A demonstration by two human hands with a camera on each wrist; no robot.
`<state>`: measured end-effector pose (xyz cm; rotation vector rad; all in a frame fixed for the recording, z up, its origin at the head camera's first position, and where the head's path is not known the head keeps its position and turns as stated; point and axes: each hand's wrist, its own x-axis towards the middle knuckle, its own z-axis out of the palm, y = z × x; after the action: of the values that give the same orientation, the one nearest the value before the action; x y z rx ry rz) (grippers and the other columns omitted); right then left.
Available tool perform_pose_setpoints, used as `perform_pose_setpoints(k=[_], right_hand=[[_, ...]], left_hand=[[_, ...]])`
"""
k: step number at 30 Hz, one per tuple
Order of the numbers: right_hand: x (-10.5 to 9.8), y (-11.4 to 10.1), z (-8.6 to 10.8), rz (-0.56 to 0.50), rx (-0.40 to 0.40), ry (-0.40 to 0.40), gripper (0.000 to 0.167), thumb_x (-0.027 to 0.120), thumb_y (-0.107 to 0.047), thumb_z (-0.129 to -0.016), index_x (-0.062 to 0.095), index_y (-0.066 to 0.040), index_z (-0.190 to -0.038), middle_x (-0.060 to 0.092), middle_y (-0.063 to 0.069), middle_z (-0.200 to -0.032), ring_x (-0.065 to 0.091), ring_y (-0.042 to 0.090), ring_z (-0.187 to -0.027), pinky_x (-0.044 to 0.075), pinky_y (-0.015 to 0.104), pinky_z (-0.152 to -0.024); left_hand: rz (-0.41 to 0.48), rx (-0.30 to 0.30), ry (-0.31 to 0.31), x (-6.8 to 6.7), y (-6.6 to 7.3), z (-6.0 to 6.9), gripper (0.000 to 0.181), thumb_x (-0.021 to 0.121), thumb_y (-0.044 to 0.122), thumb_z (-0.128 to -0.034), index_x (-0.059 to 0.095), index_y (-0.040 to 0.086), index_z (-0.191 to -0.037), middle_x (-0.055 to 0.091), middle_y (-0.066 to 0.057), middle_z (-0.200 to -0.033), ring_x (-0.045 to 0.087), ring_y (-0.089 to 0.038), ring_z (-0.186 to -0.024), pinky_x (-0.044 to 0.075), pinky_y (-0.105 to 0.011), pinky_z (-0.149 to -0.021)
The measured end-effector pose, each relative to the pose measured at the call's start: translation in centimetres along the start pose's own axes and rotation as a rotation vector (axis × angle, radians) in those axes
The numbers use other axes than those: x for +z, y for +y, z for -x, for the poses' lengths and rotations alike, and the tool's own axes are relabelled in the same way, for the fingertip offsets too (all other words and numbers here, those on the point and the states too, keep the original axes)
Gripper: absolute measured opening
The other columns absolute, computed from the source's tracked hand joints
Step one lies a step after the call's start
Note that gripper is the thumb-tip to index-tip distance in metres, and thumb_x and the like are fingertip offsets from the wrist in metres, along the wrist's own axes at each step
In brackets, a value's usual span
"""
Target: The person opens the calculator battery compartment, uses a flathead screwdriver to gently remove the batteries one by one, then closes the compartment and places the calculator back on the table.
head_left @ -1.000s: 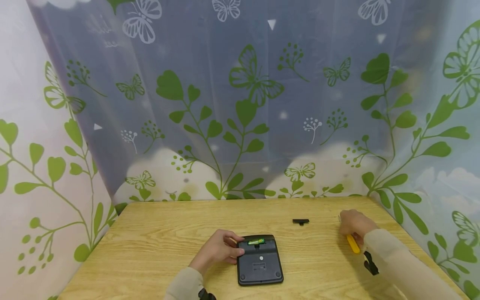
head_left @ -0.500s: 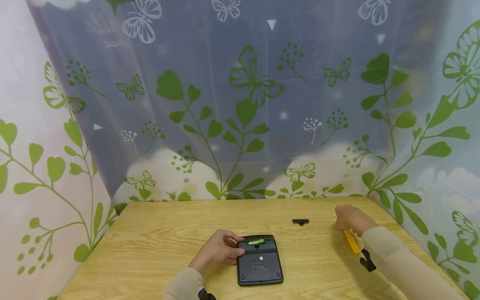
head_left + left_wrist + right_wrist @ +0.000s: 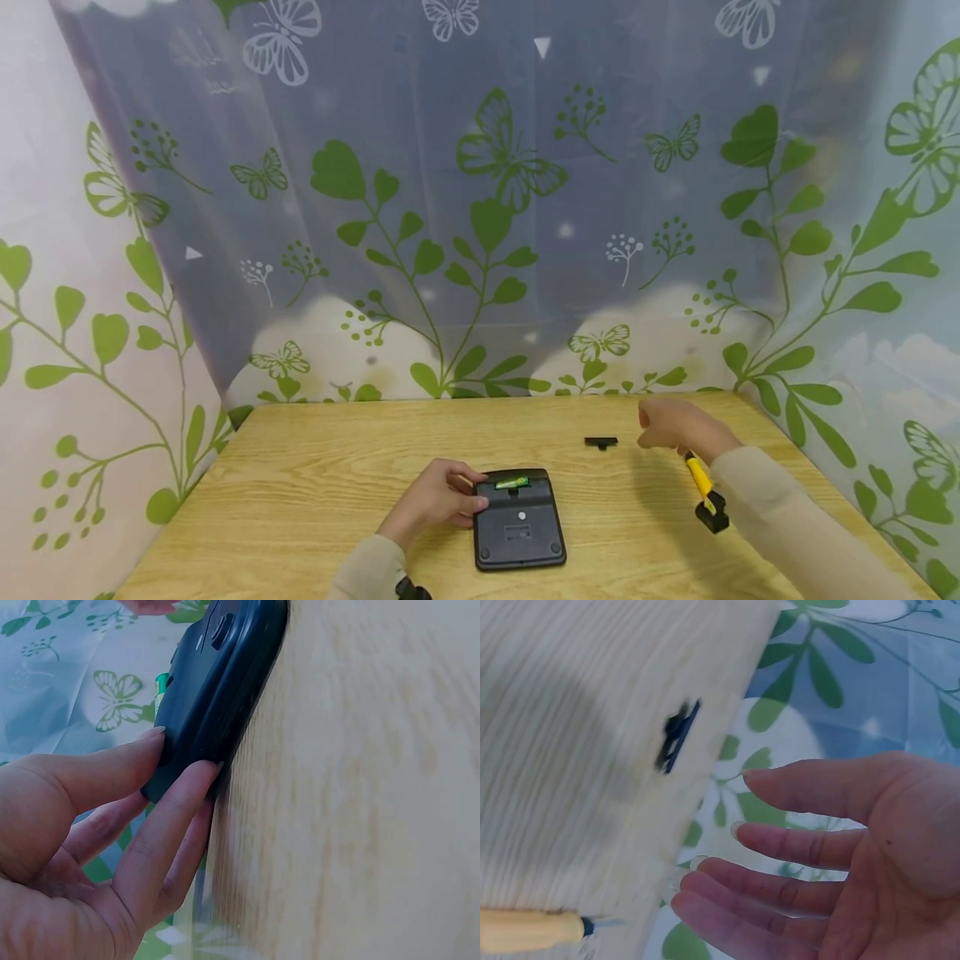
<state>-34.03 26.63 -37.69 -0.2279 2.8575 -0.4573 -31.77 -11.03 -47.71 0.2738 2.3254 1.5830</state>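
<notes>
Presently, a black device (image 3: 519, 537) lies with its back side upward on the wooden worktop (image 3: 322, 454), near the middle of the near part. At the far end of this back side there is an uncovered compartment (image 3: 514, 493), and inside it one green and yellow battery (image 3: 512, 483) is placed lengthwise across the device; in the left wrist view, its green end rises a little above the black surface. A small white round spot (image 3: 522, 516) is seen under the compartment. The left hand (image 3: 437, 496) has its grip pinching the left side of the device, with the thumb on the back face and the fingers along the edge. The right hand (image 3: 678, 425) is above the right far part of the worktop, and its grip is spread: the thumb stands apart from the fingers, which are only slightly bent. Near this hand, on its left, lies a small black piece (image 3: 601, 442) with a short tab, well apart from the compartment. A screwdriver (image 3: 699, 475) with yellow handle lies below the right wrist, partly hidden by a black wrist mount (image 3: 712, 513). Behind the worktop hangs a cloth (image 3: 420, 117) with green leaves and butterflies.
</notes>
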Motion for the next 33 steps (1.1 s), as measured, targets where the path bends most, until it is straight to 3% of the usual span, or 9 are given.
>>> perform_pose_setpoints(k=[5,13,20,26,33], right_hand=[[-0.2,-1.1,-0.2,0.026,-0.018,-0.011,0.024,0.074,-0.016,-0.093,0.060,-0.003,-0.108,0.063,0.017,-0.109,0.060,0.023,-0.072,0.061,0.038,-0.062],[0.5,-2.8,0.0,0.017,-0.073,-0.004,0.022,0.075,-0.015,-0.093,0.065,-0.002,-0.108,0.064,0.017,-0.114,0.061,0.021,-0.068,0.060,0.035,-0.058],[1.7,-4.3,0.0,-0.026,-0.151,-0.007,0.024,0.075,-0.016,-0.094,0.066,-0.002,-0.111,0.065,0.010,-0.097,0.065,0.022,-0.066,0.059,0.034,-0.056],[1.9,-6.2,0.2,-0.132,-0.220,-0.034,0.021,0.075,-0.016,-0.095,0.066,-0.005,-0.109,0.066,0.009,-0.095,0.064,0.019,-0.067,0.059,0.034,-0.059],[2.4,-8.3,-0.3,-0.140,-0.281,-0.032,0.018,0.075,-0.015,-0.094,0.066,-0.007,-0.108,0.064,0.007,-0.090,0.064,0.020,-0.065,0.059,0.033,-0.058]], left_hand=[[0.002,0.003,-0.006,0.0,0.0,-0.1,0.038,0.081,-0.001,-0.0864,0.073,0.003,-0.123,0.067,-0.017,-0.103,0.072,-0.019,-0.076,0.068,-0.037,-0.068],[-0.004,0.002,-0.003,0.2,0.0,-0.1,0.037,0.081,-0.001,-0.0862,0.073,0.003,-0.122,0.067,-0.017,-0.103,0.071,-0.018,-0.077,0.068,-0.036,-0.068],[0.006,-0.006,0.006,0.4,0.0,0.0,0.036,0.081,-0.002,-0.0857,0.074,0.003,-0.121,0.067,-0.017,-0.102,0.072,-0.019,-0.077,0.068,-0.036,-0.068],[0.004,0.002,-0.006,0.2,0.1,0.1,0.037,0.081,-0.001,-0.0858,0.073,0.002,-0.122,0.068,-0.017,-0.103,0.072,-0.018,-0.077,0.068,-0.035,-0.068],[0.007,0.006,-0.008,-0.1,0.0,0.1,0.036,0.081,0.000,-0.0863,0.073,0.002,-0.122,0.067,-0.017,-0.103,0.072,-0.018,-0.078,0.068,-0.035,-0.068]])
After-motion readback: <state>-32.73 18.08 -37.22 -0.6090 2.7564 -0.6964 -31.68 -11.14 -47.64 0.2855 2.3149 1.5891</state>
